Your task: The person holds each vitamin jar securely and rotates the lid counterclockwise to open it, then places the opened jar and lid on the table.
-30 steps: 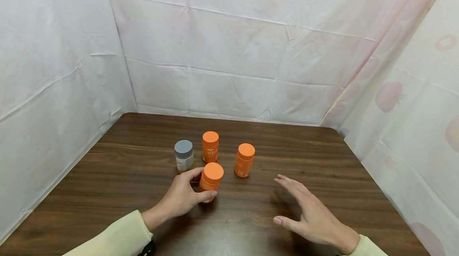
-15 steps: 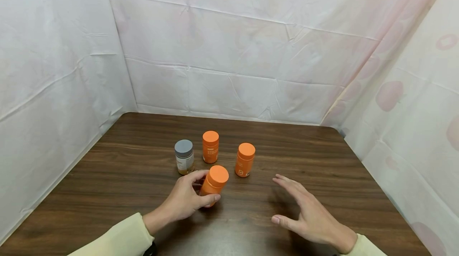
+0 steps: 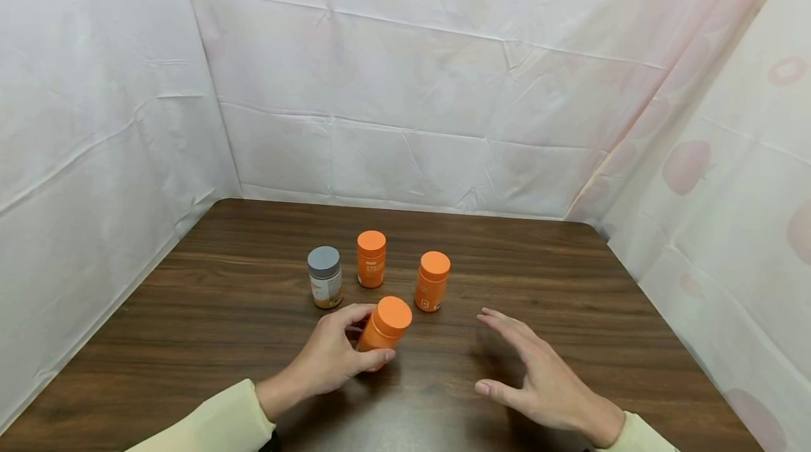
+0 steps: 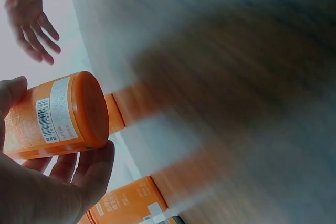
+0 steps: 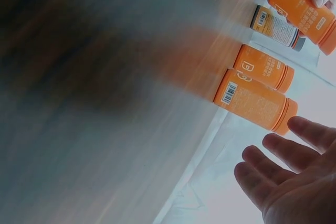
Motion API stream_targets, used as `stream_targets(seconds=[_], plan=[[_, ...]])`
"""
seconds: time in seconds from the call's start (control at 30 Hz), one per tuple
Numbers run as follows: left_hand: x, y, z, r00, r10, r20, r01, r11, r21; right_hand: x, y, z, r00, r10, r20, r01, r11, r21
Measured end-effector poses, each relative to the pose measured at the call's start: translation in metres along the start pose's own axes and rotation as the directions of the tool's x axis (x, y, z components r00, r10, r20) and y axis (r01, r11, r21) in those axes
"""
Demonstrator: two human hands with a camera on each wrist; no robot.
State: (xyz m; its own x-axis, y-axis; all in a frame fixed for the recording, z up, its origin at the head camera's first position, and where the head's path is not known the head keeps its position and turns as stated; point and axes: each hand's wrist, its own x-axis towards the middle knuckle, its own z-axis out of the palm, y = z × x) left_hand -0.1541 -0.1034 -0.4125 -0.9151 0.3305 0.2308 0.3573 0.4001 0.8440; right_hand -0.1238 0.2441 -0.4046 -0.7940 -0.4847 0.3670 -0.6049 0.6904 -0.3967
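Note:
My left hand (image 3: 326,353) grips an orange supplement bottle (image 3: 384,329), thumb on the near side and fingers behind it. The bottle leans to the right, its orange lid uppermost. In the left wrist view its round base shows, clear of the tabletop, with a barcode label (image 4: 52,114) on the side. Off to the right, my right hand (image 3: 541,378) hovers over the table with straight, spread fingers and holds nothing. Two more orange bottles, one behind (image 3: 371,260) and one to the right (image 3: 433,283), stand upright beyond the held one.
A bottle with a grey lid (image 3: 326,278) stands upright at the left of the group. All are on a dark wood-grain table (image 3: 209,283). Pale cloth (image 3: 405,86) hangs behind the table and along both sides.
The held bottle has moved slightly right and toward me, and tilts more to the right. My left hand has moved with it. My right hand has drifted slightly left; the standing bottles stay put.

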Motion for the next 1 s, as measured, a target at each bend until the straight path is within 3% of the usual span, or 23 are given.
stream_targets(seconds=[0.4,1.0], plan=[[-0.001,0.005,0.004,0.999,0.035,0.036,-0.035,0.999,0.001,0.001,-0.001,0.004,1.0,-0.004,0.018,0.003,0.999,0.038],[-0.002,0.012,0.014,0.994,0.105,0.021,-0.106,0.994,0.023,0.003,-0.009,0.008,1.0,0.01,-0.007,-0.01,0.996,0.091]])
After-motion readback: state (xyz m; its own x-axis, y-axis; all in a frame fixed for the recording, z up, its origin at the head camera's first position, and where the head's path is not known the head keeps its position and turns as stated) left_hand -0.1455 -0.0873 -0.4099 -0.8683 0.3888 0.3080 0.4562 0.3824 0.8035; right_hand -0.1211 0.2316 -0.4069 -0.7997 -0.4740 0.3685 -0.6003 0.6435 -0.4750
